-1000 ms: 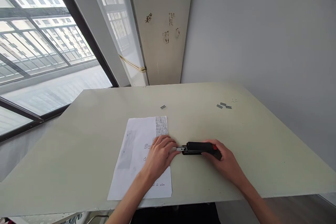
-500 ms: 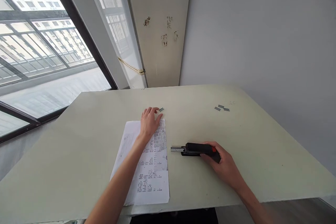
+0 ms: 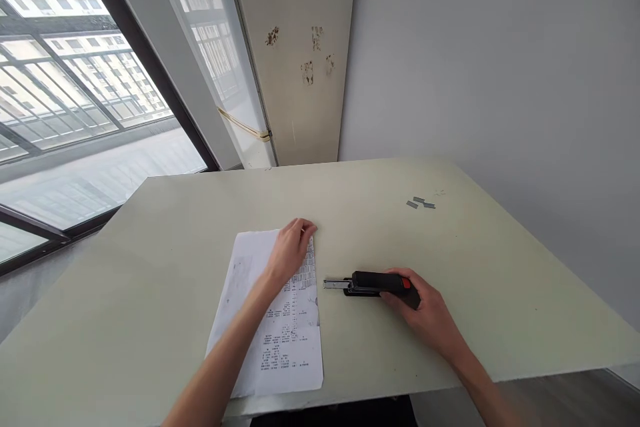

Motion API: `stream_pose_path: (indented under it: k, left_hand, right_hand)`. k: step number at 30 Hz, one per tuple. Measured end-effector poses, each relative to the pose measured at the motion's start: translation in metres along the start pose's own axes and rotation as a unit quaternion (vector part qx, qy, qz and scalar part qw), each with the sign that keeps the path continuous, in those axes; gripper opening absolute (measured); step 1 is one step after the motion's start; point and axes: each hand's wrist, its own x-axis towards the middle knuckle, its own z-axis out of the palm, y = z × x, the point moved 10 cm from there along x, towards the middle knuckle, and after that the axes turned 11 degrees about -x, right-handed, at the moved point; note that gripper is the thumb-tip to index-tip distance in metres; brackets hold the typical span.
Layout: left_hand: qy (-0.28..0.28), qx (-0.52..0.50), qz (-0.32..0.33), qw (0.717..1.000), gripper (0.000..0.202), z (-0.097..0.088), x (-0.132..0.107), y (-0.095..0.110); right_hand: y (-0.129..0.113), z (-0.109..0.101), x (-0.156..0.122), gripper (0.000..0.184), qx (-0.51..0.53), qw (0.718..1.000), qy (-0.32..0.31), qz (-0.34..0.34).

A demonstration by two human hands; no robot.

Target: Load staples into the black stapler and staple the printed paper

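Note:
My left hand (image 3: 293,247) is closed in a pinch over the top right corner of the printed paper (image 3: 285,347). A small grey strip of staples (image 3: 315,228) barely shows at its fingertips; the fingers hide most of it. My right hand (image 3: 425,310) is wrapped round the rear of a black stapler (image 3: 377,282) with a red patch near its back end. The stapler lies on its side just right of the paper, its metal staple tray (image 3: 336,283) slid out toward the left.
Several more grey staple strips (image 3: 421,203) lie at the far right of the pale table (image 3: 165,293). A grey wall (image 3: 490,67) borders the right side, a beige panel (image 3: 300,113) stands behind, and a window (image 3: 90,87) is at the left.
My left hand has closed its fingers on the staple strip beyond the paper and drawn it slightly nearer and to the right. The right hand and stapler stay nearly still.

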Motion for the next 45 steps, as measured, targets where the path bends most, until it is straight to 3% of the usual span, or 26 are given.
stream_pose_path:
  k: [5, 9, 13, 15, 23, 31, 45]
  left_hand:
    - [-0.019, -0.056, 0.010, 0.998, 0.018, 0.004, -0.060, 0.027]
    - [-0.029, -0.063, 0.029, 0.997, 0.020, 0.009, -0.089, 0.035]
    - [-0.038, 0.064, 0.148, 0.986, 0.029, 0.018, -0.103, 0.055]
    - [-0.039, 0.115, 0.190, 0.974, 0.028, 0.021, -0.106, 0.061]
    - [-0.077, 0.160, 0.252, 0.951, 0.026, 0.031, -0.101, 0.077]
    - [-0.111, 0.158, 0.231, 0.953, 0.027, 0.042, -0.094, 0.076]
    - [-0.100, 0.130, 0.222, 0.961, 0.026, 0.041, -0.094, 0.068]
  right_hand:
    - [0.003, 0.002, -0.001, 0.038, -0.006, 1.000, -0.010, 0.006]
    - [0.005, 0.000, -0.002, 0.038, -0.022, 1.000, 0.001, 0.001]
    - [0.005, 0.001, -0.002, 0.039, -0.022, 1.000, 0.001, 0.002]
    - [0.005, 0.001, -0.001, 0.039, -0.017, 1.000, 0.001, 0.004]
    - [-0.003, -0.001, -0.001, 0.039, -0.019, 1.000, 0.004, -0.007]
    - [-0.007, -0.004, -0.001, 0.037, -0.020, 1.000, 0.004, -0.016]
    - [-0.001, -0.001, 0.000, 0.037, -0.015, 1.000, -0.001, -0.015]
